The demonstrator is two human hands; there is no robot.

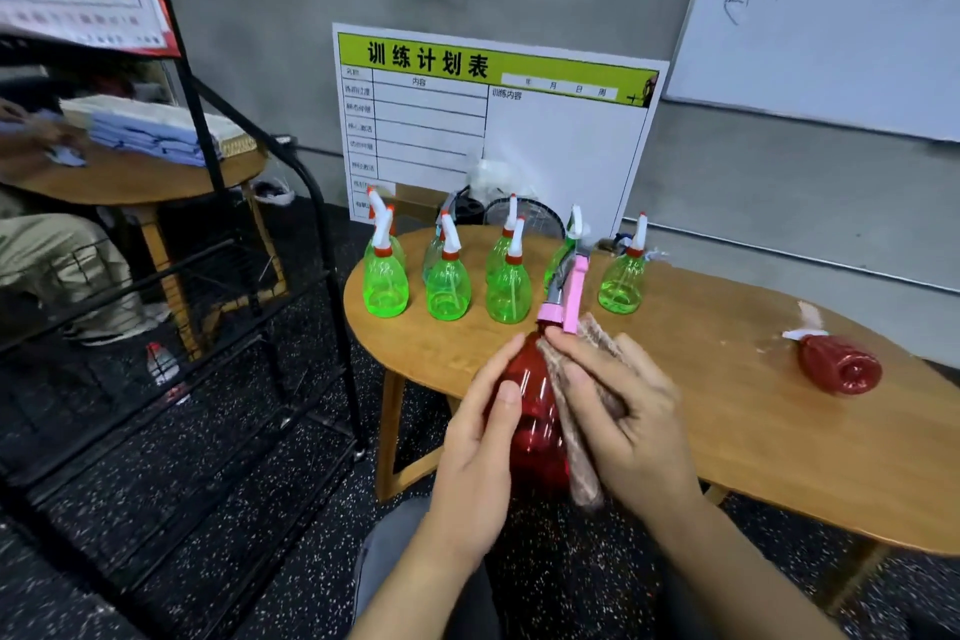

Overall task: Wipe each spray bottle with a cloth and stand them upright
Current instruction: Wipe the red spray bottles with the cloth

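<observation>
My left hand grips a red spray bottle with a pink nozzle, held upright above the table's near edge. My right hand presses a brownish cloth against the bottle's right side. Several green spray bottles with white and red nozzles stand upright in rows at the back of the wooden table. A second red spray bottle lies on its side at the table's right.
A black metal rack stands to the left on the speckled floor. A schedule board leans on the wall behind the table, with a small fan before it. Another round table with folded cloths sits far left, a person beside it.
</observation>
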